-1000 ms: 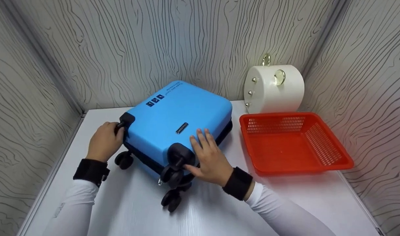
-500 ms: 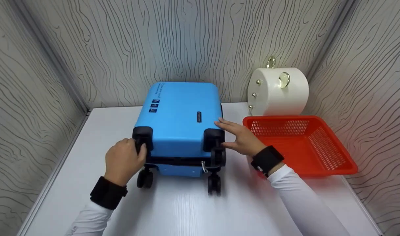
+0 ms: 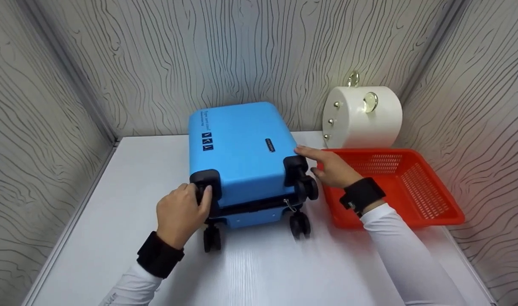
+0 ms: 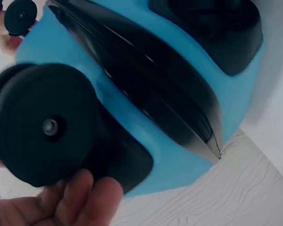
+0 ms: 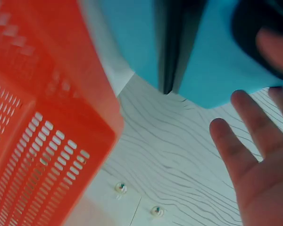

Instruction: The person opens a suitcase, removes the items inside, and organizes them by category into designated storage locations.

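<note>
Head view: the blue suitcase (image 3: 242, 148) is gripped at a caster housing by the left hand (image 3: 180, 212); the right hand (image 3: 331, 168), fingers spread, is crowded by the red basket (image 3: 411, 187); its fingertips' contact is unclear.

Both arms in white long sleeves. Wide black band strapped on each wrist, left hand (image 3: 180, 212) and right hand (image 3: 333, 170). Hands bare, no gloves.

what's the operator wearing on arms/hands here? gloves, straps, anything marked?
No gloves: both the left hand and the right hand are bare. Each arm has a long white sleeve to the wrist, and a wide black band wraps each wrist. No markings or cables are visible on sleeves or bands.
</note>
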`<act>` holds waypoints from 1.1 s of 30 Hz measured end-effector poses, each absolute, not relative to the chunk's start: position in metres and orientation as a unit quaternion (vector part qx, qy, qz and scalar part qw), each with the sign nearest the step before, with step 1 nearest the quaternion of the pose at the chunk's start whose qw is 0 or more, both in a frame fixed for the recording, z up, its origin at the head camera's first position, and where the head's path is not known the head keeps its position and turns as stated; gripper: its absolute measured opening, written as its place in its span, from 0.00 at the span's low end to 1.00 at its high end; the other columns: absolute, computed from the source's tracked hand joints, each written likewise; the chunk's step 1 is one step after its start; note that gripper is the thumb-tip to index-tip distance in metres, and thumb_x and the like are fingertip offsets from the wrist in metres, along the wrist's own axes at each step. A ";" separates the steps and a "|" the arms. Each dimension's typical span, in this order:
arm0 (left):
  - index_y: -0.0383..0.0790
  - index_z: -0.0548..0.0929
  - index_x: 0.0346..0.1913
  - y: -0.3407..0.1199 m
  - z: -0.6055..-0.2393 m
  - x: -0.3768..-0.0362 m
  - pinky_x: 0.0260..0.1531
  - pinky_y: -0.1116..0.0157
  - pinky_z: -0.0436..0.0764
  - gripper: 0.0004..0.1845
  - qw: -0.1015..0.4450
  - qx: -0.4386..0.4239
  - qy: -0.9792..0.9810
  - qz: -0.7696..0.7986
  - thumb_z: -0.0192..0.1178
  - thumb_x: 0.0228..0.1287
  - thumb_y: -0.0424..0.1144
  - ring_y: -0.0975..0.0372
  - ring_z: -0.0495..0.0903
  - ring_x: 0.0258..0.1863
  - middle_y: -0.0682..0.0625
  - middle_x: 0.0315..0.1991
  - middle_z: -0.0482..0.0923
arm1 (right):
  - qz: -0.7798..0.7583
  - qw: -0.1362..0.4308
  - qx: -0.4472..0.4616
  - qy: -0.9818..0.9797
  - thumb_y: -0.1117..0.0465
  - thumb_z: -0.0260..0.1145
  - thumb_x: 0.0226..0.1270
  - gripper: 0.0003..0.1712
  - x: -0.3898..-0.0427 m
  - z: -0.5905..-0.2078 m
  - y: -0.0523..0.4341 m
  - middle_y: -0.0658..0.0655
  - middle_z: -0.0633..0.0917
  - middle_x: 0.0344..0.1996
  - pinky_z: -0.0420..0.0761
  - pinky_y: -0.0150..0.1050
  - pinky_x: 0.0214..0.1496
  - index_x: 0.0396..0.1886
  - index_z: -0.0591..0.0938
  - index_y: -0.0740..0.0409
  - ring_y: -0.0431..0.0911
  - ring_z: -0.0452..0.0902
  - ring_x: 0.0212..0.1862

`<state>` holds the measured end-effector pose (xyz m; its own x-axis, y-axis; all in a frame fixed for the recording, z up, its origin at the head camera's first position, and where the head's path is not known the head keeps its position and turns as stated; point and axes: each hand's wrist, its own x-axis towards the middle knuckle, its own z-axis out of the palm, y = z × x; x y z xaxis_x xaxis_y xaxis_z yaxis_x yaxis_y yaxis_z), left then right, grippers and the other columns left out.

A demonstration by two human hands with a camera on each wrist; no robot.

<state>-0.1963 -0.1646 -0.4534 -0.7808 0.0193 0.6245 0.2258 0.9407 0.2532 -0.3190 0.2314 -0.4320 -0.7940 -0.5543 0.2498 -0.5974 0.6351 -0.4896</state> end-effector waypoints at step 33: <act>0.33 0.88 0.64 -0.192 -0.436 -0.243 0.66 0.41 0.82 0.25 0.186 -0.180 -0.923 -0.286 0.77 0.68 0.42 0.40 0.83 0.67 0.37 0.66 0.85 | -0.005 0.273 0.155 -0.949 0.51 0.78 0.70 0.24 -0.197 -0.522 0.146 0.54 0.72 0.10 0.76 0.39 0.17 0.41 0.84 0.71 0.49 0.77 0.15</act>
<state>-0.2425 -0.1919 -0.4356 -0.8663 0.2250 0.4459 0.4378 0.7717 0.4612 -0.1975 0.1459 -0.5217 -0.8025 -0.2968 0.5176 -0.2913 0.9520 0.0943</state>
